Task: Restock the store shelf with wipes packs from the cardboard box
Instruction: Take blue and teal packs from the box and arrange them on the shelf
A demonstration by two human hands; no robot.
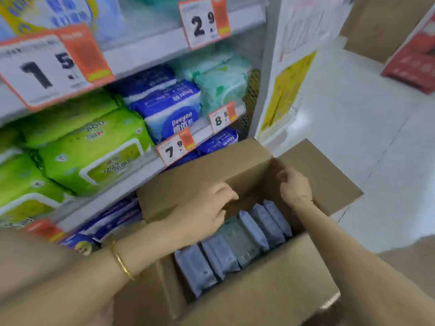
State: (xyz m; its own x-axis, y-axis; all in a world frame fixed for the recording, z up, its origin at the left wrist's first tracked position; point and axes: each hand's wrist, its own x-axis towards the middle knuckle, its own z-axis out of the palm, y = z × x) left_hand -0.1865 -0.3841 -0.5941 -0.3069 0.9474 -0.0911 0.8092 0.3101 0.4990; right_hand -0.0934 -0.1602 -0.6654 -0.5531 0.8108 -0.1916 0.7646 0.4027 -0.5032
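Observation:
An open cardboard box (259, 290) stands on the floor in front of the store shelf (138, 170). Inside it, several grey-blue wipes packs (219, 255) stand on edge in a row, with one greener pack (240, 241) among them. My left hand (204, 210) reaches over the box's left side, fingers loosely bent just above the packs and beside the left flap (200, 175). It holds nothing. My right hand (294, 184) is at the far end of the box, its fingers curled on the edge of the far flap (329, 182).
Green wipes packs (94, 149), blue packs (169, 107) and mint packs (221, 85) fill the middle shelf. More blue packs (216, 142) lie on the shelf below. Price tags (175, 149) hang off the shelf edges. A red carton (414, 60) and another cardboard box (381, 24) stand on the white floor (353, 137).

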